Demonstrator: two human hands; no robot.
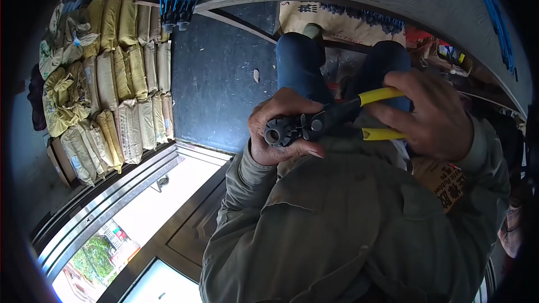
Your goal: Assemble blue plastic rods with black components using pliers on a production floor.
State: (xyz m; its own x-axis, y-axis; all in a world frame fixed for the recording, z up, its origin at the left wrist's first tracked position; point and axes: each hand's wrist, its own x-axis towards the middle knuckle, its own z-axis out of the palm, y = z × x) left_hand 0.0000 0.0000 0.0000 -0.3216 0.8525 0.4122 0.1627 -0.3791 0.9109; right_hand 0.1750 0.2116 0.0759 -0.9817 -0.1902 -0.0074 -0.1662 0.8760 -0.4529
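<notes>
Above the person's lap, the left hand [283, 129] is closed around a small black ribbed fitting [279, 132]. The right hand [432, 115] grips the yellow-handled pliers [359, 115], whose dark head bites the fitting. Stacked sacks [106, 78] lie well apart, leftward.

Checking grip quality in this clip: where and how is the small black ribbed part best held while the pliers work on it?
Grip the black ribbed part around its ribbed body from the left, as the left hand does. The pliers enter from the right, and its open end stays clear.
</notes>
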